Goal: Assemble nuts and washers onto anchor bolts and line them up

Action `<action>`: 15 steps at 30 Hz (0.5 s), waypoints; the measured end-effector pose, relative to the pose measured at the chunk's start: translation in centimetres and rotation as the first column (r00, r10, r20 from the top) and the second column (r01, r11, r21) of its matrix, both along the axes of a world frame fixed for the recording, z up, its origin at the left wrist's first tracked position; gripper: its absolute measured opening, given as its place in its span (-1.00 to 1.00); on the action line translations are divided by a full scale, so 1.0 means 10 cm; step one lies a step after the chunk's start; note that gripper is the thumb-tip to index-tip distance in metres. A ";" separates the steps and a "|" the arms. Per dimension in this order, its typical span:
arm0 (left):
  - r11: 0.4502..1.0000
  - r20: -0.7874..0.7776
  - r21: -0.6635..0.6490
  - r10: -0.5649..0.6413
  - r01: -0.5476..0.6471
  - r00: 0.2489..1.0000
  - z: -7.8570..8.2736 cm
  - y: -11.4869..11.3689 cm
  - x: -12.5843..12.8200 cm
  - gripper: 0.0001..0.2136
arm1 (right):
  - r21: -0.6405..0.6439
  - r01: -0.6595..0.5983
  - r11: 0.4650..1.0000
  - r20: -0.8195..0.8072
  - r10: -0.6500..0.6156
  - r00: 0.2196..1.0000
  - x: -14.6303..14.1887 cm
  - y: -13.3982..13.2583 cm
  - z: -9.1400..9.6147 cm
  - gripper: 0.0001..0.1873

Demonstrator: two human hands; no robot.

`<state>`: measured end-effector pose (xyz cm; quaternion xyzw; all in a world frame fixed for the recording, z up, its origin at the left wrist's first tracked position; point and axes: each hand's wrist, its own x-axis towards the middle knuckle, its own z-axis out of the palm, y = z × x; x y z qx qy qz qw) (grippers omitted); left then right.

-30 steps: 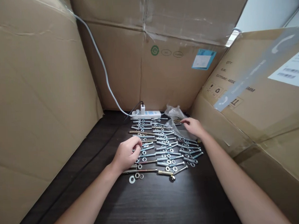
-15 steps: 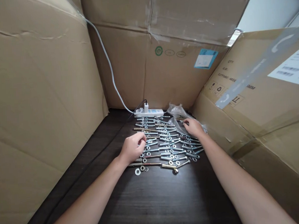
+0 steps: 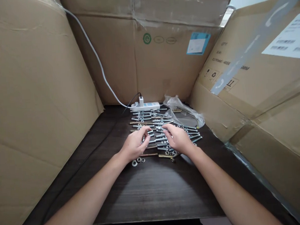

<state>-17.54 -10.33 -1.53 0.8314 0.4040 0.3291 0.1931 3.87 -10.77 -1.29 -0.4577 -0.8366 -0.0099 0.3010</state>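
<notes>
Hovering nr bolts [image 3: 162, 121], L hand [image 3: 135, 143] & R hand [image 3: 179, 137], can't tell grip; box [image 3: 270, 87]: "QTY".

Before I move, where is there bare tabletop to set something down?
The tabletop is bare between the hardware rows and front edge, also between those rows and the black cable. Crowded: around left hand and right hand.

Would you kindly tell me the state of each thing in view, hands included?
Left hand: curled, contents unclear
Right hand: curled, contents unclear
Bolts: laid in rough rows
Washers: lying loose
White charger: plugged into power strip
Clear bag: crumpled
Right-hand carton: taped
</notes>
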 end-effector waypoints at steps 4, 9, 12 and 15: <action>0.999 -0.034 -0.002 -0.032 0.032 0.999 0.02 -0.05 0.07 -0.80 | -0.039 -0.074 0.996 0.023 0.075 0.997 -0.08 -0.07 0.00 -0.79; 0.999 -0.055 -0.011 -0.042 0.042 0.998 0.01 -0.06 0.05 -0.83 | -0.078 -0.112 0.991 0.034 0.114 0.993 -0.16 -0.12 -0.01 -0.79; 0.998 -0.076 -0.017 -0.060 0.059 0.995 0.00 -0.05 0.03 -0.83 | -0.097 -0.096 0.991 0.043 0.101 0.994 -0.16 -0.12 -0.01 -0.79; 0.998 -0.084 -0.034 -0.063 0.060 0.994 -0.02 -0.03 0.03 -0.81 | -0.114 -0.098 0.989 0.076 0.107 0.991 -0.16 -0.11 -0.01 -0.78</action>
